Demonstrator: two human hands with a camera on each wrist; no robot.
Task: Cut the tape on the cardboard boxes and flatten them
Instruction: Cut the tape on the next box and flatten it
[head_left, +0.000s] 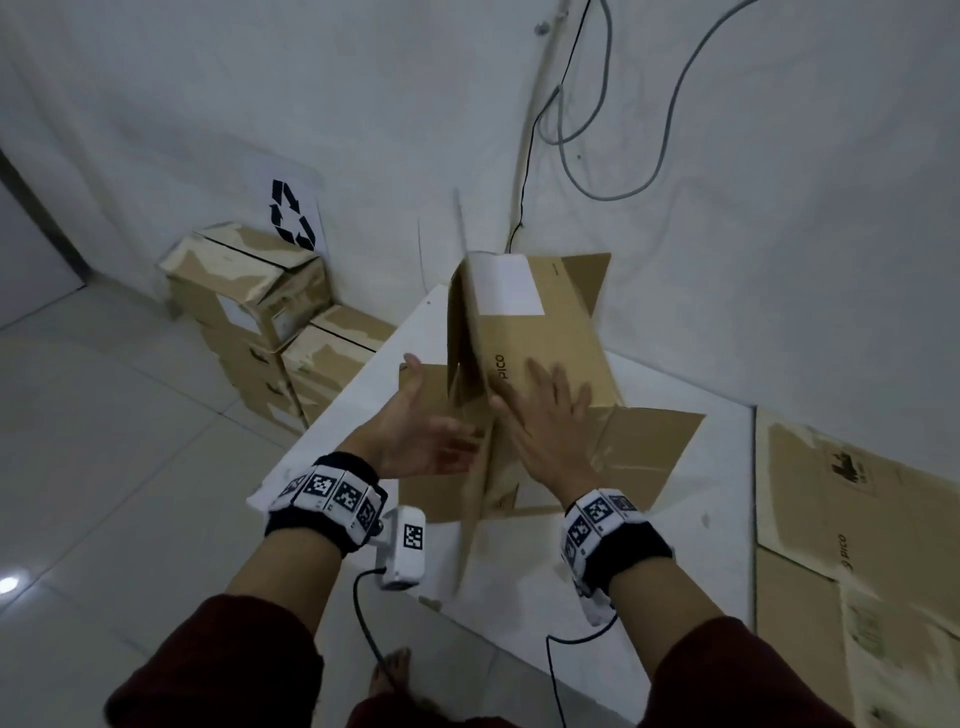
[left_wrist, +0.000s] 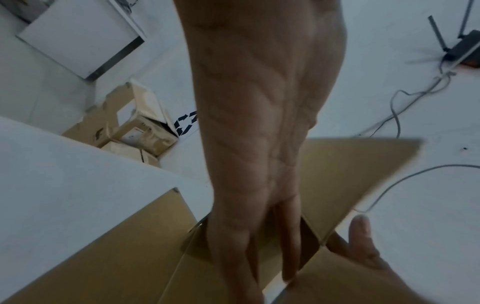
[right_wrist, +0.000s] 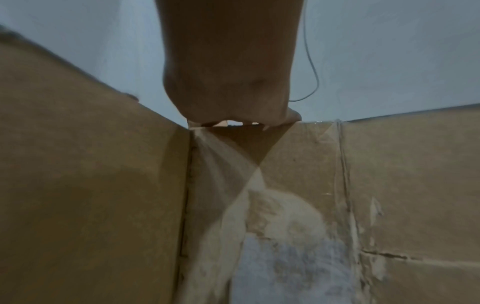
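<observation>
— White walls, pale tiles, a white table (head_left: 675, 467) in the corner. What's on it?
— One opened cardboard box (head_left: 540, 358), flaps splayed, nothing visible inside.
— Hands?
— Right hand (head_left: 550, 415) lies flat on its top panel, fingers straight. Left hand (head_left: 421, 431) is open too, fingers reaching into the box's near end.
— Other boxes?
— Closed stacked boxes (head_left: 249, 301) by the wall; flattened cardboard (head_left: 852, 525) at right.

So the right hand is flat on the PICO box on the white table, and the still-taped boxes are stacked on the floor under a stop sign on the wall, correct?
Not quite: the sign on the wall is a recycling symbol, as the head view shows. The rest holds: the right hand lies flat on the PICO box on the white table, and the taped boxes are stacked on the floor beneath that sign.
</observation>
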